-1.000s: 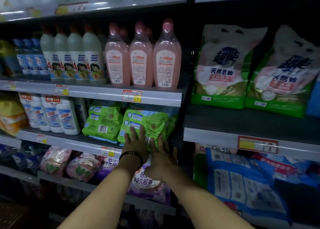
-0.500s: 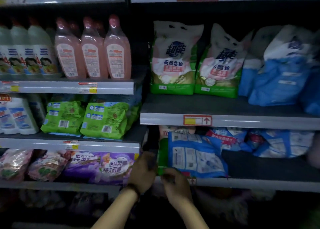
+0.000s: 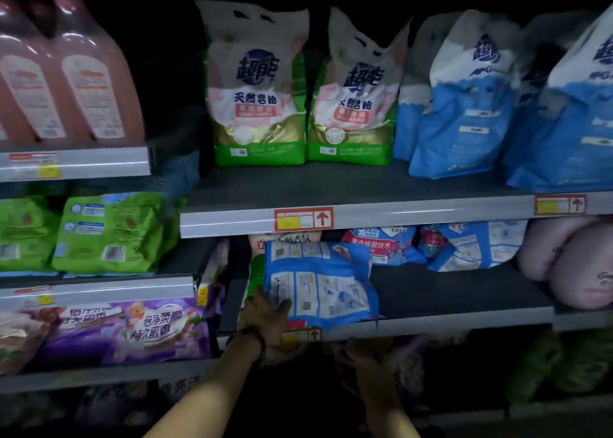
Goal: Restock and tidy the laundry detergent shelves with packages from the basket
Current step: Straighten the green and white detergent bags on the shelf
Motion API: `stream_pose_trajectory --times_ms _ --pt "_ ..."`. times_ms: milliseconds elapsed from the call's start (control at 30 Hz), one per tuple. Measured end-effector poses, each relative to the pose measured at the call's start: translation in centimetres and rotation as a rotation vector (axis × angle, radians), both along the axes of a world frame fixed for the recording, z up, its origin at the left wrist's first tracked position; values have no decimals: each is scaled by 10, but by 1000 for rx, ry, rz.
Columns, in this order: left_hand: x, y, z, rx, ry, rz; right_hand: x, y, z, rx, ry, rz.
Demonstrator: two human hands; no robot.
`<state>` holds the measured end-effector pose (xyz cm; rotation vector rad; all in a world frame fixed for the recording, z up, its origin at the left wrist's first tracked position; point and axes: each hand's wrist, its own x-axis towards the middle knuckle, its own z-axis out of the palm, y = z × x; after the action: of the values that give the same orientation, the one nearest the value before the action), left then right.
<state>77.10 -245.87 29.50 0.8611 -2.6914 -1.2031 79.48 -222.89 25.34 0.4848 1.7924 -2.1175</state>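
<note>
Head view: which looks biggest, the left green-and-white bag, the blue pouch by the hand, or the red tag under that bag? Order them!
1. Left green-and-white bag
2. Blue pouch, smaller though nearer the camera
3. Red tag

On the lower shelf (image 3: 464,318) a pouch (image 3: 325,285) sits at the front (left end); bags (image 3: 258,105) stand on the upper shelf (image 3: 365,187).

view: head-worn, wide | faces: forward, slightly down at shelf (image 3: 381,217) | range: close | views: one
</note>
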Motion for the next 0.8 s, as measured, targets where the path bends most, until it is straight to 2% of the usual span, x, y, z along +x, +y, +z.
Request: stream_pose_trajectory --times_ms 267,500,667,800 --pt "-57 -14 -24 -14 -79 26 -40 10 -9 -118 -99 -1" --pt "-66 -15 -5 272 63 -37 -77 13 5 -280 -139 -80" --pt "-66 -2 -9 499 91 -66 -95 17 6 -214 -141 -175" --pt "-66 15 -22 482 206 -85 -100 22 3 -7 46 -168"
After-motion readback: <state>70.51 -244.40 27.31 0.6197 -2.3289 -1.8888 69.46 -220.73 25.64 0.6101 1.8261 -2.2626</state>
